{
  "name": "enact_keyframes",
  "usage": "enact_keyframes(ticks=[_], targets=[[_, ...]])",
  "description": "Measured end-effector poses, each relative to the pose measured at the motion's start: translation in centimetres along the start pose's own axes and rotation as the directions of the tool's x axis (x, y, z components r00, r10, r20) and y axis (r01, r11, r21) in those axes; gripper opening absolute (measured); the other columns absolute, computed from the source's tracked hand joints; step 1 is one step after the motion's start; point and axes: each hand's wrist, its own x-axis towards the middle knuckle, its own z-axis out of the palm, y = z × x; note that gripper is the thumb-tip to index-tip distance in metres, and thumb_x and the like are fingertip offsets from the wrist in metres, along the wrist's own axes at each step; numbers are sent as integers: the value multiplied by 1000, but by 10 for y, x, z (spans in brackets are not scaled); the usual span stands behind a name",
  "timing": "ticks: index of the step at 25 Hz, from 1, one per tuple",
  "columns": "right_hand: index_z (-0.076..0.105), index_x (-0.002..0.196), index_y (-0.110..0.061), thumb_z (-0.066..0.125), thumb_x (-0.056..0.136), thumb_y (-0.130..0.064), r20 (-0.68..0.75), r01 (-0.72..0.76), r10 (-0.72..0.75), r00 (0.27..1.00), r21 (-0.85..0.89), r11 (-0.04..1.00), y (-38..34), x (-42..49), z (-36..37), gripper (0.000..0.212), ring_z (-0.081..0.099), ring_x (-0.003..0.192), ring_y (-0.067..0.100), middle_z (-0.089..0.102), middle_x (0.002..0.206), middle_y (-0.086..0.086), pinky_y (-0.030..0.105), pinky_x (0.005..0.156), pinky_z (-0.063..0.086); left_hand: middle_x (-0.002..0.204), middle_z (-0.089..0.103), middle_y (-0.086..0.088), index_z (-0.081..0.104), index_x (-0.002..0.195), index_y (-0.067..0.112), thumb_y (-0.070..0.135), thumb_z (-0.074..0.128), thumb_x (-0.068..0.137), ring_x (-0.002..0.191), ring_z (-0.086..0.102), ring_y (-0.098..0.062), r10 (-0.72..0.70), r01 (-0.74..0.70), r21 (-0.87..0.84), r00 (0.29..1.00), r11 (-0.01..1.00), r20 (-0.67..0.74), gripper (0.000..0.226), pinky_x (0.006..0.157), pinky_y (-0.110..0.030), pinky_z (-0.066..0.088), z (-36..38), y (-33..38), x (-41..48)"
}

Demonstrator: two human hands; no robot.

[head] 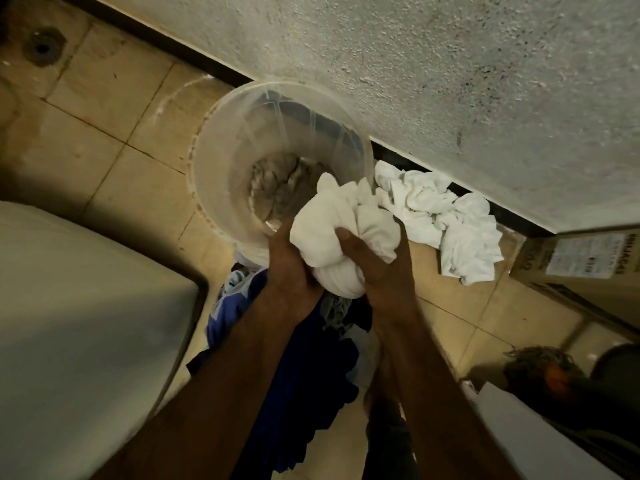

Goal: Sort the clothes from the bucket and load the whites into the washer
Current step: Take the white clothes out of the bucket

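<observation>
A clear plastic bucket [221, 174] stands on the tiled floor against the wall, with a greyish crumpled cloth [277, 185] at its bottom. Just in front of its rim, my left hand [287, 271] and my right hand [377, 268] together grip a bunched white garment [343, 230]. A pile of white clothes [446, 220] lies on the floor to the right of the bucket. Dark blue and grey clothes [298, 375] lie heaped beneath my forearms. The washer's pale top [79, 323] fills the lower left; its opening is out of view.
A cardboard box [575, 268] with a printed label sits at the right by the wall. A floor drain [43, 46] is at the top left. A dark round object and a tangled bundle [540, 368] lie at the lower right beside a white panel [526, 431].
</observation>
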Motion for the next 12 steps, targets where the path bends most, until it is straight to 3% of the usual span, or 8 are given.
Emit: enact_keyframes(ticks=[2, 5, 8, 10, 12], targets=[[67, 118, -30, 82, 78, -25, -57, -3, 4, 998, 24, 1000, 2, -5, -19, 43, 69, 112, 3, 74, 116, -18, 14, 88, 53, 129, 66, -14, 58, 134, 11, 34, 32, 105, 118, 64, -29, -7, 12, 81, 997, 997, -70, 45, 93, -39, 55, 15, -18, 12], [76, 106, -32, 84, 66, -33, -261, -68, 94, 961, 110, 992, 1, -1, -50, 41, 73, 103, 5, 78, 109, -15, 15, 80, 56, 140, 58, -17, 51, 138, 5, 33, 29, 108, 123, 61, -32, -73, 119, 291, 983, 949, -166, 46, 92, -43, 51, 38, -43, 28], [78, 101, -26, 79, 67, -25, -449, -111, 179, 875, 175, 978, -2, 11, -78, 33, 75, 96, 9, 80, 101, -10, 24, 78, 59, 134, 62, -19, 56, 134, 5, 28, 35, 108, 121, 60, -33, 58, 39, 649, 990, 760, -128, 40, 104, -47, 50, 64, -65, 44], [77, 100, -22, 78, 73, -22, -510, -147, 251, 823, 235, 961, -1, 24, -100, 27, 75, 101, 19, 79, 104, -1, 39, 88, 61, 109, 71, -11, 65, 113, 9, 29, 50, 104, 104, 65, -26, 158, -40, 688, 981, 725, -109, 27, 90, -37, 55, 83, -73, 50], [76, 106, -25, 80, 80, -29, -545, -226, 345, 764, 275, 934, -3, 42, -122, 26, 71, 109, 25, 77, 114, 1, 51, 96, 57, 106, 70, -7, 66, 108, 14, 31, 63, 97, 98, 65, -23, 152, -42, 673, 983, 739, -106, 20, 81, -37, 53, 93, -76, 56]])
